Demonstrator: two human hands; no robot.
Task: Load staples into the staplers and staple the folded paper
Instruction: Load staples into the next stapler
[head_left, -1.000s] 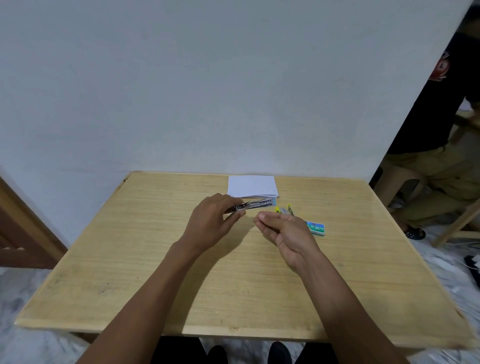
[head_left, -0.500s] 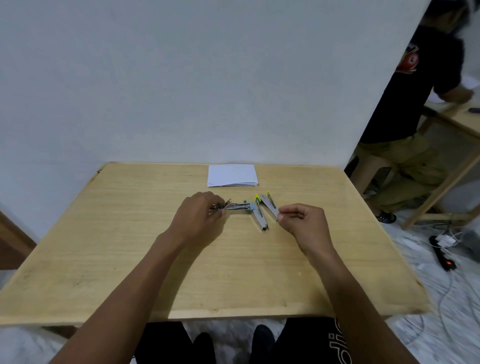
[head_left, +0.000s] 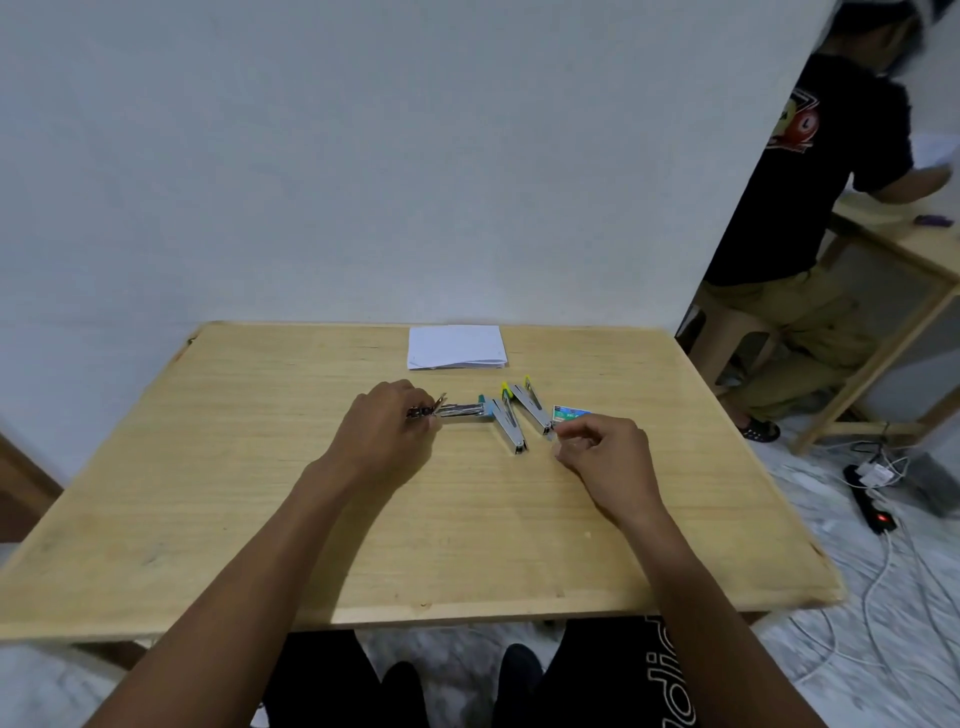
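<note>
Three small metal staplers (head_left: 511, 426) lie on the wooden tabletop (head_left: 260, 493) near folded white paper (head_left: 456, 347). Our left hand (head_left: 384, 431) grips the blue-tipped stapler (head_left: 462, 410) by its end; whether our curled right hand (head_left: 605, 460) holds anything, we cannot tell. Likely light, stiff, slick: pinch the sides.

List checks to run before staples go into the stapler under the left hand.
1. Grip of left hand on silver blue-ended stapler: ok, fingers curl round its left end.
2. That stapler's magazine open: cannot tell, too small to see.
3. Staple strip in right hand: cannot tell; its fingertips pinch together near the small blue-green staple box, and nothing shows between them.
4. Middle silver yellow-ended stapler free: ok, it lies untouched.
5. Right silver yellow-ended stapler free: cannot tell, its near end is close to the right fingertips.
6. Folded white paper out of the way: ok, flat by the wooden table's far edge.
</note>
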